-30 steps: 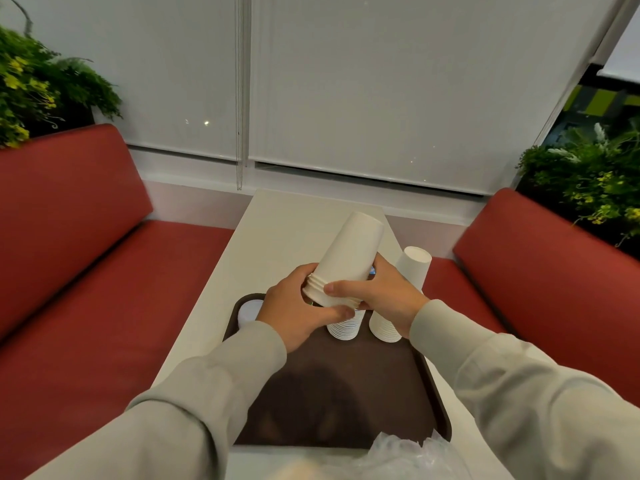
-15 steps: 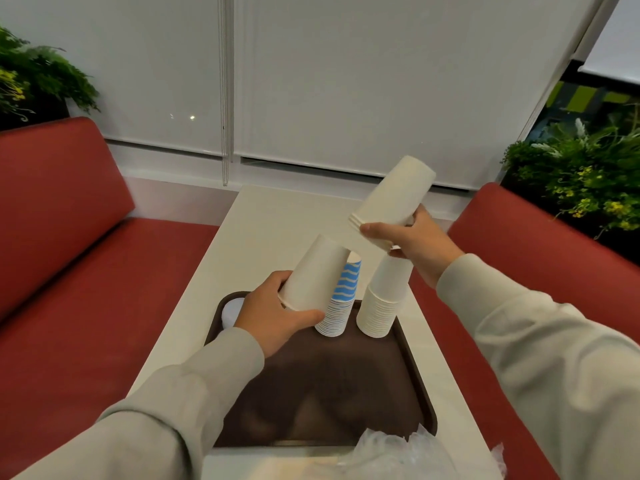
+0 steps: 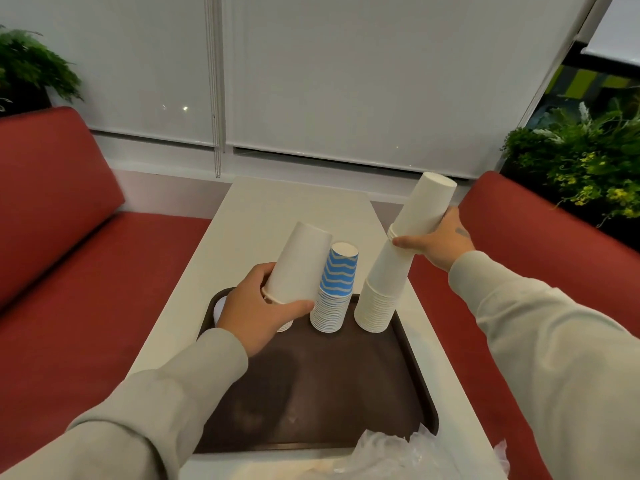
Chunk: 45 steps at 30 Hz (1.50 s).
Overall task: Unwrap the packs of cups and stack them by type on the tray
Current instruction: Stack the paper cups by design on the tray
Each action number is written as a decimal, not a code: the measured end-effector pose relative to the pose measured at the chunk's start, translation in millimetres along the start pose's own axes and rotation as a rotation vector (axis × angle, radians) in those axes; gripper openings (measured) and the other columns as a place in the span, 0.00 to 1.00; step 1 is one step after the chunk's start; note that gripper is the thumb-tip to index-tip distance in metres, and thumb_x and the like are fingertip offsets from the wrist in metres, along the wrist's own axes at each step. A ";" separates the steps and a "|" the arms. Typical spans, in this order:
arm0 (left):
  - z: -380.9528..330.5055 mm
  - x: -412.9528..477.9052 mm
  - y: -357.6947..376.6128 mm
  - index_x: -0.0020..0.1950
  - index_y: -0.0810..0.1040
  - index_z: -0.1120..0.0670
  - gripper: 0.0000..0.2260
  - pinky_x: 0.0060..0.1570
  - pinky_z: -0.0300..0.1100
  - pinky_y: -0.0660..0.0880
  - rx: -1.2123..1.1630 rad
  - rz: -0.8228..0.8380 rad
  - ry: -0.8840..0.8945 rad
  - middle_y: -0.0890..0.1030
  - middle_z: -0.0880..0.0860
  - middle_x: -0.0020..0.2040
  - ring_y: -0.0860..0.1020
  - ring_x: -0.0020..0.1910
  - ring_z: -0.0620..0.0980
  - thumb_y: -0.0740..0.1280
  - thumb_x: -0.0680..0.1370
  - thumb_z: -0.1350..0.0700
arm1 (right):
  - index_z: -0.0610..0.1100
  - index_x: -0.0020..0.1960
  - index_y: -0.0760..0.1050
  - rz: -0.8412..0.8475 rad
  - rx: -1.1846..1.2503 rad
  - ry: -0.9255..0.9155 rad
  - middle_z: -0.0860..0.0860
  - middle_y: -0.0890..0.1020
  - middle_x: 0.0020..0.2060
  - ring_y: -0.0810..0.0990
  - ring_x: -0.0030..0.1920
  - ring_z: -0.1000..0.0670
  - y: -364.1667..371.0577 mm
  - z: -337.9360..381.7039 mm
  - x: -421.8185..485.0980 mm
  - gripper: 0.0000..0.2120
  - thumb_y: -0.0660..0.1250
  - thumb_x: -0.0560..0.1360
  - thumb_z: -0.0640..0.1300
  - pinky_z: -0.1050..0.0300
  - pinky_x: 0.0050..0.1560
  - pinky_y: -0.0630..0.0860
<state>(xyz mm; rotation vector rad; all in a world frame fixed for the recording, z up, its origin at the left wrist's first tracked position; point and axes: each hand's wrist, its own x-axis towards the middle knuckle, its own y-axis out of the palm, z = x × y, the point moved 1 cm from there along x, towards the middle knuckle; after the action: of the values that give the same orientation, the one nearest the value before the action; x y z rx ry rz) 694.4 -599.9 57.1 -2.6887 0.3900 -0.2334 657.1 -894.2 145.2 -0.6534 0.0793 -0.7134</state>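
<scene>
Here, the grip of the left hand (image 3: 263, 315) is clamped round inverted white cups (image 3: 298, 265) above the tray (image 3: 311, 410); the right hand (image 3: 434, 244) grips the top cups (image 3: 426, 209) of the tall white stack (image 3: 377, 306) standing on it.

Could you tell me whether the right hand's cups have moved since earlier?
Yes: the right hand carried its cups rightward onto the white stack on the tray.

Brown tray (image 3: 398, 393), white cups (image 3: 377, 299), blue wave-striped cups (image 3: 337, 271), red seats (image 3: 86, 271)
</scene>
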 end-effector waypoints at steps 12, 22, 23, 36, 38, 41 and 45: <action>-0.8 6.6 1.4 0.61 0.68 0.37 0.31 0.55 0.45 0.76 -0.028 0.000 0.007 0.76 0.35 0.52 0.78 0.54 0.43 0.80 0.63 0.41 | 0.48 0.76 0.55 0.026 -0.037 0.096 0.45 0.72 0.70 0.73 0.68 0.41 30.3 -38.2 -17.9 0.52 0.83 0.63 0.53 0.47 0.64 0.71; -34.5 -0.4 9.9 0.64 0.69 0.42 0.30 0.40 0.29 0.68 -0.082 0.034 0.042 0.76 0.40 0.54 0.76 0.52 0.41 0.79 0.68 0.47 | 0.51 0.61 0.73 0.029 -0.015 -0.177 0.53 0.80 0.54 0.79 0.53 0.52 1.7 21.4 -41.0 0.22 0.72 0.73 0.60 0.60 0.45 0.74; -36.7 -1.5 11.3 0.64 0.69 0.42 0.30 0.40 0.30 0.68 -0.084 0.035 0.045 0.76 0.40 0.54 0.76 0.52 0.42 0.79 0.67 0.47 | 0.53 0.59 0.74 0.115 -0.019 -0.179 0.54 0.81 0.52 0.81 0.50 0.53 3.8 26.7 -44.6 0.22 0.71 0.72 0.63 0.59 0.44 0.76; -47.2 -8.5 18.9 0.66 0.69 0.43 0.32 0.44 0.29 0.70 -0.081 0.073 0.079 0.77 0.42 0.57 0.76 0.54 0.42 0.80 0.67 0.46 | 0.54 0.66 0.66 0.395 0.142 -0.123 0.52 0.83 0.56 0.83 0.52 0.51 39.4 46.1 -74.5 0.30 0.76 0.70 0.58 0.62 0.39 0.74; -45.0 -6.2 18.3 0.69 0.69 0.44 0.35 0.52 0.32 0.70 -0.076 0.080 0.074 0.77 0.43 0.61 0.75 0.60 0.44 0.80 0.66 0.46 | 0.55 0.65 0.66 0.376 0.150 -0.126 0.53 0.82 0.54 0.83 0.52 0.51 36.5 45.0 -66.8 0.30 0.76 0.69 0.59 0.60 0.43 0.75; -39.5 -1.1 17.0 0.72 0.68 0.46 0.39 0.62 0.39 0.71 -0.084 0.063 0.059 0.76 0.46 0.66 0.74 0.64 0.43 0.81 0.65 0.45 | 0.58 0.65 0.64 0.256 0.136 -0.145 0.52 0.82 0.53 0.82 0.53 0.48 25.7 42.5 -47.1 0.36 0.78 0.64 0.62 0.50 0.53 0.77; -35.7 3.1 13.9 0.73 0.68 0.46 0.39 0.66 0.44 0.72 -0.075 0.051 0.047 0.76 0.46 0.67 0.74 0.65 0.43 0.80 0.65 0.44 | 0.59 0.70 0.60 0.070 0.077 -0.196 0.49 0.82 0.47 0.81 0.48 0.49 -0.2 41.4 -26.6 0.36 0.77 0.69 0.55 0.55 0.50 0.74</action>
<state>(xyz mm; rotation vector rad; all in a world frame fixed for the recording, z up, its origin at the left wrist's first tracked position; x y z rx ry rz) 686.2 -626.4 83.7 -2.7470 0.4900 -0.2724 648.3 -855.6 174.5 -0.6408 -0.1050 -0.5792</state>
